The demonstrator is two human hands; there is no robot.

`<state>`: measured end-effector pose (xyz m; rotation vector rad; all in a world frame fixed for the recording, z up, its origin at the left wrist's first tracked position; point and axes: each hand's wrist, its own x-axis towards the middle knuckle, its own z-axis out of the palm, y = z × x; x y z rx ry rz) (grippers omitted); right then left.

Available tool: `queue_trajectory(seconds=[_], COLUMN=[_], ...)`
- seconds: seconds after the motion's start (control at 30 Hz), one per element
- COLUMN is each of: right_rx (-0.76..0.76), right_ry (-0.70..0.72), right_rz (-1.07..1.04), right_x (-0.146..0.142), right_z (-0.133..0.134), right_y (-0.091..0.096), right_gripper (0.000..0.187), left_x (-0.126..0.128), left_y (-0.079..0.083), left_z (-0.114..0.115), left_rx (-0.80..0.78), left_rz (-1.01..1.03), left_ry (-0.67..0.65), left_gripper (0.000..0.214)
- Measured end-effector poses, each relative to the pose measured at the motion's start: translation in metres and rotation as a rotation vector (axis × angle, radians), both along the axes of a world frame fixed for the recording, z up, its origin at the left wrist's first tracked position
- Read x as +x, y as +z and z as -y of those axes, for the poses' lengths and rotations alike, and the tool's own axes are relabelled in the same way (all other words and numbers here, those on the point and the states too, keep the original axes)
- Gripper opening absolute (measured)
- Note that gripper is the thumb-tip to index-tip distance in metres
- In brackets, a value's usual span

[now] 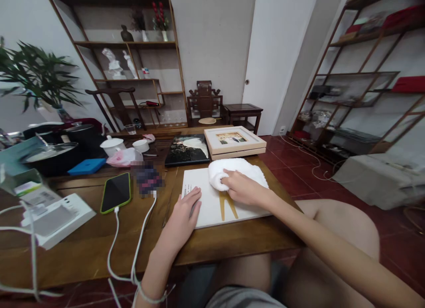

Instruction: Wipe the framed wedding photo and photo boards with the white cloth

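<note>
A white flat panel (pixel 212 206) with a gold mark lies on the wooden table (pixel 232 241) in front of me. My left hand (pixel 182 215) rests flat on the panel's left edge, fingers stretched out. My right hand (pixel 242 188) is closed on a bunched white cloth (pixel 232 170) that lies on the panel's far right part. Behind the panel lie a dark glossy picture (pixel 187 150) and a stack of two light wooden frames (pixel 234 142).
A phone in a green case (pixel 115 192) lies left of the panel with white charging cables (pixel 133 255) trailing off the front edge. White boxes (pixel 53 217), a blue pad (pixel 86 166), cups and black pots (pixel 49 157) crowd the left side. Shelves stand behind and to the right.
</note>
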<state>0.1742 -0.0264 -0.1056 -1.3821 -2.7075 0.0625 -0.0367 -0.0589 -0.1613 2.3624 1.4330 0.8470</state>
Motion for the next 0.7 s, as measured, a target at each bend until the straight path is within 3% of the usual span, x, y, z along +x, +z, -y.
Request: queue_trajectory(seconds=[0.1,0.3,0.4,0.53,0.7], right_rx=[-0.018,-0.1,-0.123,-0.127,0.001], right_ry=[0.043,0.207,0.239,0.161,0.024], right_rz=[-0.001,-0.022,-0.015,-0.016,0.045], right_x=[0.003,0.006,0.004,-0.003,-0.019], right_z=[0.021,0.087,0.103,0.086,0.029], right_y=[0.001,0.016,0.021,0.018,0.01], right_gripper=[0.032,0.036,0.035,0.034,0.032], left_x=[0.0,0.001,0.001,0.001,0.0], left_y=[0.0,0.001,0.002,0.003,0.001], left_z=[0.0,0.001,0.002,0.002,0.002], left_rx=[-0.001,-0.005,-0.015,-0.022,-0.023], left_rz=[-0.002,-0.016,-0.017,-0.013,-0.011], left_ry=[-0.002,0.0,0.004,-0.005,-0.003], left_gripper=[0.036,0.037,0.036,0.036,0.036])
